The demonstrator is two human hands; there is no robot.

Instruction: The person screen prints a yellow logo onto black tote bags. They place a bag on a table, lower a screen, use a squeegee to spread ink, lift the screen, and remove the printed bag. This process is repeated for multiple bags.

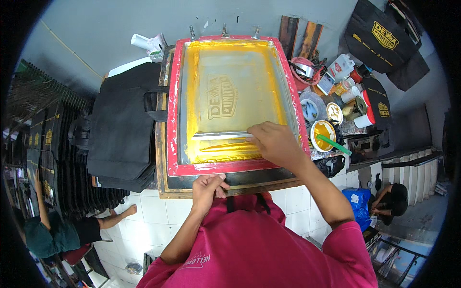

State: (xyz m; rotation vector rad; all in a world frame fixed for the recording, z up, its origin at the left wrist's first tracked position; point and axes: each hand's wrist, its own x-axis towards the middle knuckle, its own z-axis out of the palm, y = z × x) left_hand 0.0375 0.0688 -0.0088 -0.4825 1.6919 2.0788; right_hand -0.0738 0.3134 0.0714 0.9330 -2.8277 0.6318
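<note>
Our right fingers (255, 129) close on a slim silver metal squeegee (216, 136) inside the pink rectangular screen frame (230, 168); whether our curled left fingers (218, 180) grip its near edge, we cannot tell. Glossy yellow ink (221, 152) coats the pale mesh (259, 96); we judge the stroke partway. Left of our fingers, stacked black fabric bags (125, 120) look unprinted, one strap (157, 115) possibly in the way; rightward stands a round white tub (313, 130).

Screen-printing frame (216, 169) painted pinkish red, scuffed pale. Mesh (259, 67) tinted beige-grey, streaked with bright yellow ink (221, 154). Stacked tote bags (122, 129) coloured plain black; black hanging bag (357, 41) printed with yellow crest (385, 35). Ink tub (312, 137) rimmed white; spatula (338, 145) coloured green.
</note>
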